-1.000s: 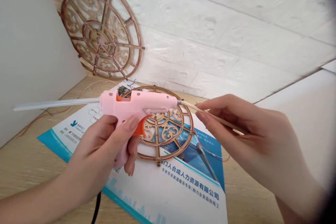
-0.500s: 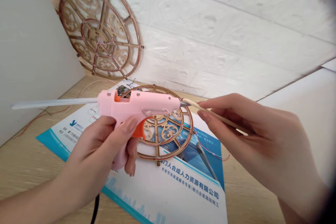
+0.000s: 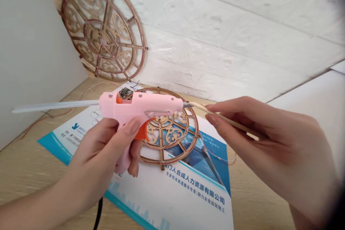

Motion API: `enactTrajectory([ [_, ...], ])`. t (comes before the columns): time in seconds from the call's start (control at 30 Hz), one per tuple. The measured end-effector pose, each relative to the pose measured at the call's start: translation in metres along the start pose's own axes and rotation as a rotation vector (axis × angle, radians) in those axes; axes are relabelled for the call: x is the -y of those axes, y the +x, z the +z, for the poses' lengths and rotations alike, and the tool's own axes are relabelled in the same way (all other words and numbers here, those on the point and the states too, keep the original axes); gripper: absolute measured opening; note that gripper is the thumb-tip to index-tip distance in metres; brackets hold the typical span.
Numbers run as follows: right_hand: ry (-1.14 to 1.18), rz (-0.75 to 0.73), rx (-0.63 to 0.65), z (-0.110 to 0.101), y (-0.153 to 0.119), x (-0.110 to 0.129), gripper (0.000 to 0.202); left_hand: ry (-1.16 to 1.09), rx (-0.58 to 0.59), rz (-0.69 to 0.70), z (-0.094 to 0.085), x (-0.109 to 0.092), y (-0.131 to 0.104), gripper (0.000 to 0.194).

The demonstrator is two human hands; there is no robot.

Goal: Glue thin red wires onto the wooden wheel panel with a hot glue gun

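Note:
My left hand (image 3: 107, 151) is wrapped round the handle of a pink glue gun (image 3: 159, 103), thumb beside its orange trigger (image 3: 142, 133). A translucent glue stick (image 3: 54, 106) juts from the gun's back end. Between thumb and fingers, my right hand (image 3: 266, 143) pinches a thin, pale wooden stick (image 3: 237, 124). The stick's tip meets the gun's metal nozzle (image 3: 186, 104); whether glue is on it I cannot make out. Below the gun, a round openwork wooden frame (image 3: 161, 151) with wires along its rings lies on a printed folder (image 3: 188, 201), partly hidden by the gun.
A larger round wooden frame (image 3: 105, 39) with wires leans against the white wall (image 3: 215, 36) at the back left. Loose thin wires (image 3: 29, 133) trail over the wooden table (image 3: 21, 172). A black cord (image 3: 99, 212) hangs below my left hand. A grey panel (image 3: 35, 43) stands at left.
The glue gun has shifted slightly left and the open orange trigger part sits a little differently. The wooden stick's tip now overlaps the nozzle's end; my right hand has moved slightly right.

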State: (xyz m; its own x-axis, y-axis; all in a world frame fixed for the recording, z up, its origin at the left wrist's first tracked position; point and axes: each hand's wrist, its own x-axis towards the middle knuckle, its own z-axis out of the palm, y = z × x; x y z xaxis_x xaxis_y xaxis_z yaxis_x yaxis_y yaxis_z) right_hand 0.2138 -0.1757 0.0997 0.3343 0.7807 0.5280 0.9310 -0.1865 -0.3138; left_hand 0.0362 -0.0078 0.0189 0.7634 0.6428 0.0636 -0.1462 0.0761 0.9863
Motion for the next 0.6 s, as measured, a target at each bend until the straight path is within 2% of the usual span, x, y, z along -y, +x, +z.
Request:
enactTrajectory([
  [0.4, -0.006, 0.008, 0.007, -0.0020, -0.0006, 0.0022, 0.008, 0.013, -0.026, 0.035, -0.0001, 0.0012, 0.0016, 0.047],
  [0.6, -0.010, 0.006, 0.008, -0.0023, 0.0004, 0.0028, 0.008, 0.002, 0.019, 0.007, 0.0005, -0.0027, -0.0014, 0.053],
])
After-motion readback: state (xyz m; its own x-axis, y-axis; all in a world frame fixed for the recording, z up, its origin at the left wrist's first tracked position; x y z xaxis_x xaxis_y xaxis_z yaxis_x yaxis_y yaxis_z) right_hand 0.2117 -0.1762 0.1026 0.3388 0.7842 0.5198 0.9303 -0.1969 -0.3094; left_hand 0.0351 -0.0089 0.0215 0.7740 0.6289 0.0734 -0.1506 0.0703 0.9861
